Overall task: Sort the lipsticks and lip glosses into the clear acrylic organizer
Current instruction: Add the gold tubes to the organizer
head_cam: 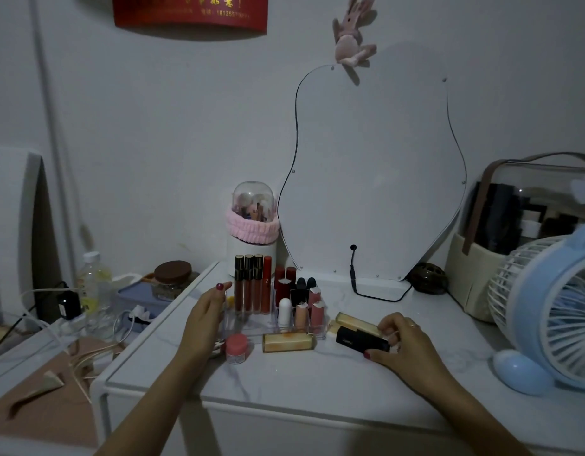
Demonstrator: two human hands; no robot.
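Note:
The clear acrylic organizer stands on the white table, with several tall lip glosses at its back left and several lipsticks upright in its right slots. My left hand rests against the organizer's left side, fingers fairly straight. My right hand grips a black lipstick lying on the table to the right of the organizer. A gold lipstick lies in front of the organizer. Another gold lipstick lies just behind the black one.
A small pink-lidded jar sits at the organizer's front left. A curvy mirror leans on the wall behind, its cable trailing on the table. A blue fan and a storage case stand right; a domed holder stands behind.

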